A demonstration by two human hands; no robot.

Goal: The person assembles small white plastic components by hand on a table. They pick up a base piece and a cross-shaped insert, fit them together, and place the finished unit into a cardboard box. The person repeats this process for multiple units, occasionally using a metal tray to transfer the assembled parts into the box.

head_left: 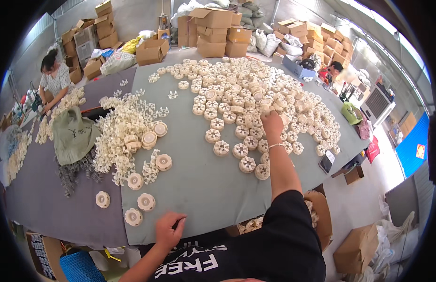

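Observation:
My right hand (273,123) reaches far over the table into a broad heap of round cream plastic parts (240,150). Its fingers are bent together down onto the heap; what they grip is hidden. Near the table's front edge, my left hand (170,230) is curled closed, with a small dark bit showing at its fingers that I cannot make out. Just beyond it lie loose round cream discs (146,202), some face up. Left of centre is a tangled pile of small clear-cream clips (117,127), with several larger round parts (149,139) at its right side.
A green sack (76,136) sits left of the clips, above dark coil springs (70,176). A phone (327,161) lies near the table's right edge. Cardboard boxes (356,249) stand beside and below the table. One person (56,80) works at far left, another (330,73) at far right.

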